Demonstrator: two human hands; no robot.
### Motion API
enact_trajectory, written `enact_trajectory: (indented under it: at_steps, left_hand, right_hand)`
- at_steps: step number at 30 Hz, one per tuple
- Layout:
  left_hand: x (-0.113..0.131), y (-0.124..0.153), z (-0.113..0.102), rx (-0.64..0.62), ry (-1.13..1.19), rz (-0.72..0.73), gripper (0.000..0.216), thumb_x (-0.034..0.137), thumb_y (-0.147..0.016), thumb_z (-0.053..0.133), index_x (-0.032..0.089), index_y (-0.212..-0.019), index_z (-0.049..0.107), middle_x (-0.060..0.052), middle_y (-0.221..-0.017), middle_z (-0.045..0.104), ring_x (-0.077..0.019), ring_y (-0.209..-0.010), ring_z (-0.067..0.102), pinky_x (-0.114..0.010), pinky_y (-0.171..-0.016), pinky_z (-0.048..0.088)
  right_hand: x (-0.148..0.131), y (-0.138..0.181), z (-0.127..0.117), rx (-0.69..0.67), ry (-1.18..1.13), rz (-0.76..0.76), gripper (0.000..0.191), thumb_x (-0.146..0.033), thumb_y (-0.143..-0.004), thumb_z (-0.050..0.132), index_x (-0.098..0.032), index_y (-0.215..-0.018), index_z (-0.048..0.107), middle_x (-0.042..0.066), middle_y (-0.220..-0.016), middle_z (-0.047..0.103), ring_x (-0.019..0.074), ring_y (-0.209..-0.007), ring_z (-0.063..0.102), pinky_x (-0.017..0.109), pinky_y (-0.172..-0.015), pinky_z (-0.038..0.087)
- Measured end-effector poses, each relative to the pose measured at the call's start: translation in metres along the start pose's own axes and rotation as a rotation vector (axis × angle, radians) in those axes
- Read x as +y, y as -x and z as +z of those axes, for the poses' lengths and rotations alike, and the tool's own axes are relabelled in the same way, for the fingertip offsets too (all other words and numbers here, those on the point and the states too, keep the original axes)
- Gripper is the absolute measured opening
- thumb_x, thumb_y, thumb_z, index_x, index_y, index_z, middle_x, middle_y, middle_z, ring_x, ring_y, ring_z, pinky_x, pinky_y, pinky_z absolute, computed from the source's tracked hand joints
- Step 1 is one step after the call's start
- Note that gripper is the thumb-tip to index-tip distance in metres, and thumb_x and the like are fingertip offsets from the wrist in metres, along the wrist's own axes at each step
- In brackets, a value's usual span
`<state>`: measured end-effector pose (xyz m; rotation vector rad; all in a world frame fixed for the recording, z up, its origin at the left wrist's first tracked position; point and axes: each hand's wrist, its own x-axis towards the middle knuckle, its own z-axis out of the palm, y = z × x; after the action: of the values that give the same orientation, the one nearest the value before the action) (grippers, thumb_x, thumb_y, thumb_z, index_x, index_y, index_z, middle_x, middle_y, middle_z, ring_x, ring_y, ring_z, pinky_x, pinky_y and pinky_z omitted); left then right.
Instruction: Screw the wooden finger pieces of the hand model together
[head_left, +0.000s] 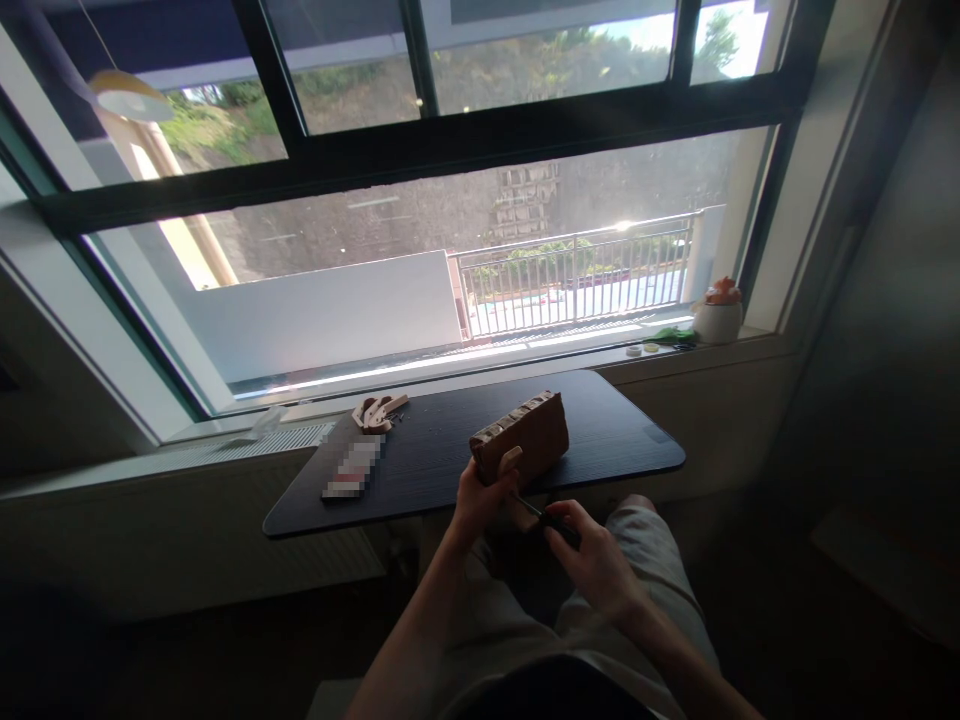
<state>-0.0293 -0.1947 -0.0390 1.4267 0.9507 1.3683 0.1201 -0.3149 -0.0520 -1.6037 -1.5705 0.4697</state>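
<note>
A brown wooden box-like piece [525,436] rests tilted on the near edge of a small dark table [450,440]. My left hand [474,500] is closed around the box's lower left corner, next to a pale wooden peg. My right hand [589,555] sits just below the table edge, fingers wrapped round a thin dark tool [541,516] whose tip points at the underside of the box. Both forearms reach up from my lap.
Pale wooden parts [379,410] and a flat blurred item [352,468] lie on the table's left half. Behind runs a windowsill with a white pot [718,318] at the right. A large window fills the background. My knees are under the table.
</note>
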Motion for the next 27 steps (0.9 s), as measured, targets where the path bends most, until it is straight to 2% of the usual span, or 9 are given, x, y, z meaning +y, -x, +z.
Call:
enact_trajectory:
  at_steps: [3,6,10,15,19,22,25,27]
  left_hand:
    - [-0.0011,-0.0005,-0.0002,0.012,-0.033,-0.007,0.044,0.029,-0.057,0.079,0.011,-0.095,0.065,-0.006,-0.082,0.071,-0.0187,-0.072,0.065,-0.025,-0.061,0.049]
    - [-0.0036,-0.0014,0.0,0.012,-0.044,-0.008,0.045,0.03,-0.058,0.079,0.012,-0.096,0.065,-0.006,-0.082,0.07,-0.0183,-0.071,0.064,-0.025,-0.06,0.049]
    - [-0.0075,-0.0026,0.001,0.016,-0.011,0.004,0.047,0.031,-0.057,0.079,0.012,-0.098,0.065,-0.005,-0.082,0.07,-0.0182,-0.072,0.064,-0.024,-0.061,0.049]
    - [-0.007,-0.0019,0.0011,0.013,-0.027,0.001,0.048,0.031,-0.057,0.079,0.012,-0.099,0.064,-0.006,-0.083,0.07,-0.018,-0.073,0.064,-0.024,-0.061,0.049]
    - [-0.0017,0.0005,0.0005,-0.005,-0.018,0.01,0.046,0.031,-0.058,0.079,0.012,-0.097,0.065,-0.005,-0.082,0.069,-0.018,-0.073,0.063,-0.024,-0.062,0.049]
    - [-0.0003,0.0011,-0.0002,-0.011,-0.007,0.014,0.046,0.031,-0.057,0.079,0.012,-0.097,0.065,-0.005,-0.079,0.069,-0.0182,-0.072,0.063,-0.025,-0.062,0.049]
    - [-0.0025,0.0003,-0.0011,0.0,-0.028,0.011,0.045,0.032,-0.057,0.079,0.012,-0.096,0.066,-0.004,-0.078,0.069,-0.018,-0.072,0.063,-0.025,-0.063,0.049]
    - [-0.0044,-0.0005,-0.0012,0.007,-0.031,0.007,0.045,0.031,-0.057,0.079,0.012,-0.095,0.066,-0.004,-0.078,0.069,-0.0179,-0.072,0.063,-0.025,-0.062,0.049]
  right_hand:
    - [-0.0042,0.0023,-0.0016,0.01,0.183,-0.057,0.029,-0.029,-0.086,0.046,-0.024,-0.113,0.052,0.002,-0.097,0.068,0.0225,-0.085,0.065,0.032,-0.071,0.045]
    - [-0.0065,0.0043,-0.0013,0.051,0.366,-0.223,0.032,-0.023,-0.087,0.044,-0.024,-0.118,0.052,0.004,-0.106,0.066,0.0214,-0.086,0.065,0.03,-0.07,0.045]
    - [-0.005,0.0044,0.0014,0.064,0.483,-0.33,0.03,-0.02,-0.089,0.04,-0.024,-0.115,0.055,0.004,-0.099,0.066,0.0199,-0.078,0.064,0.029,-0.066,0.044]
    - [-0.0019,0.0031,0.0028,0.034,0.278,-0.232,0.031,-0.023,-0.089,0.039,-0.024,-0.116,0.054,0.004,-0.109,0.064,0.0205,-0.09,0.064,0.031,-0.074,0.046]
    - [0.0007,0.0004,0.0022,0.003,0.039,-0.071,0.029,-0.032,-0.087,0.044,-0.024,-0.113,0.056,0.002,-0.101,0.068,0.0208,-0.091,0.064,0.032,-0.077,0.046]
    - [0.003,-0.0022,0.0019,-0.004,-0.104,-0.03,0.03,-0.038,-0.085,0.046,-0.022,-0.109,0.058,0.003,-0.099,0.068,0.0203,-0.093,0.063,0.031,-0.079,0.046]
    - [0.0025,-0.003,0.0011,-0.003,-0.089,-0.021,0.03,-0.038,-0.085,0.047,-0.022,-0.107,0.058,0.004,-0.099,0.068,0.021,-0.093,0.063,0.03,-0.078,0.047]
    - [0.0002,-0.0021,0.0005,0.008,0.033,-0.044,0.031,-0.033,-0.084,0.047,-0.023,-0.112,0.057,0.003,-0.098,0.069,0.0214,-0.089,0.065,0.031,-0.074,0.047]
